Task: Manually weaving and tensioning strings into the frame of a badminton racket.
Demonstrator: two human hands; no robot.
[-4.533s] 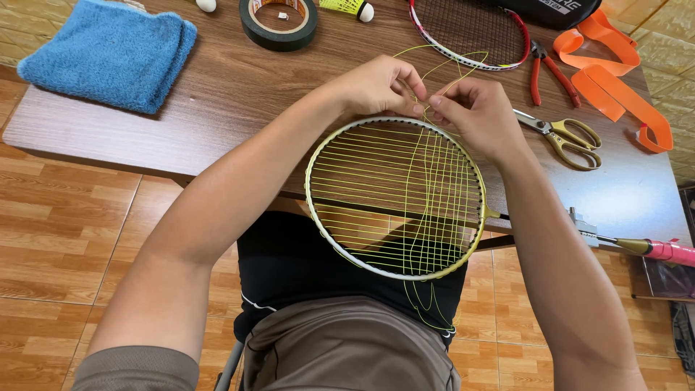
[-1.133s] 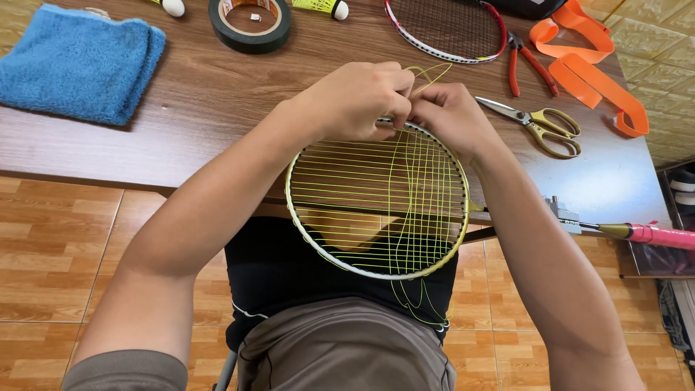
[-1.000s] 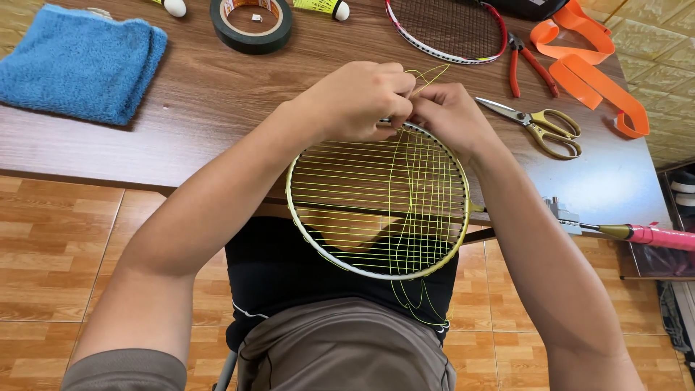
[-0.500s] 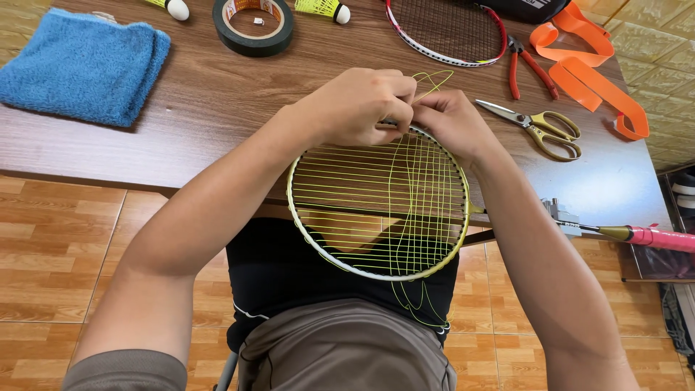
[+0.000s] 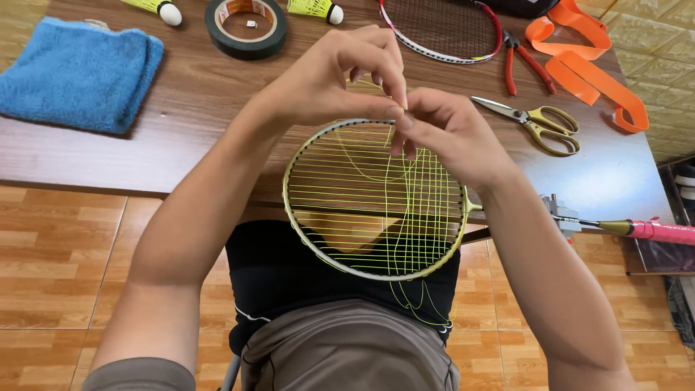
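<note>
Left hand (image 5: 329,76): raised above the far rim of the racket, thumb and forefinger pinched on the yellow string (image 5: 376,156).
Right hand (image 5: 445,130): just beside the left, fingertips closed on the same string, over the frame's far right part.
Racket (image 5: 376,199): yellow-white head lying flat between the desk (image 5: 203,108) edge and the person's lap, half strung; pink handle (image 5: 662,232) far right.
Nearby: scissors (image 5: 539,123), pliers (image 5: 521,61), tape roll (image 5: 246,25), blue towel (image 5: 76,72).
</note>
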